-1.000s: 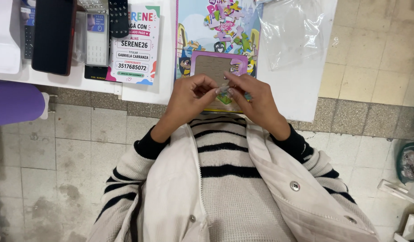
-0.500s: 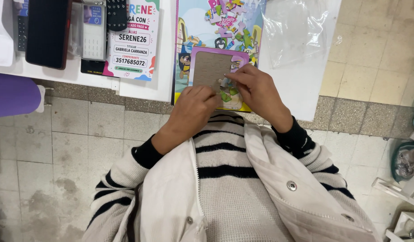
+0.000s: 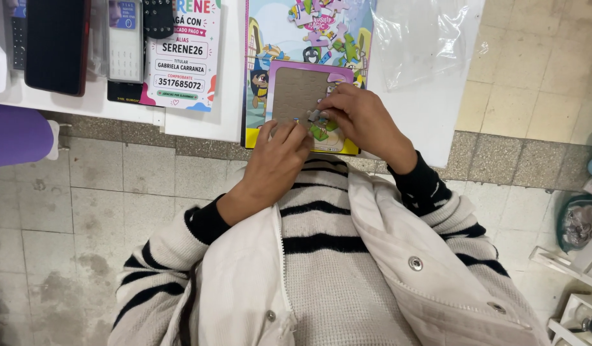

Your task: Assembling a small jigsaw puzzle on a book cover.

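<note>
While both of my hands work at the near edge of the white table (image 3: 200, 122), my right hand (image 3: 363, 118) pinches a small grey-backed jigsaw piece (image 3: 314, 115) between thumb and fingertips, the fingers curled close. That piece sits over the lower right corner of the purple-framed brown cardboard puzzle tray (image 3: 296, 90), which rests on a colourful cartoon picture board (image 3: 270, 38) at twelve o'clock from my chest. My left hand (image 3: 280, 157) lies at seven o'clock from the piece, fingers bent and pressed on the tray's lower edge; I cannot tell whether it grips anything. Green placed pieces (image 3: 320, 131) show between the two hands. Loose coloured puzzle pieces (image 3: 328, 29) are heaped at the board's top. A clear plastic bag (image 3: 424, 38) lies at two o'clock, beside the board. At ten o'clock stand a printed pink-and-white card (image 3: 180, 57), a grey card reader (image 3: 125, 45) and a black phone (image 3: 55, 41). A purple stool (image 3: 17, 134) sits at nine o'clock, below the table edge.
</note>
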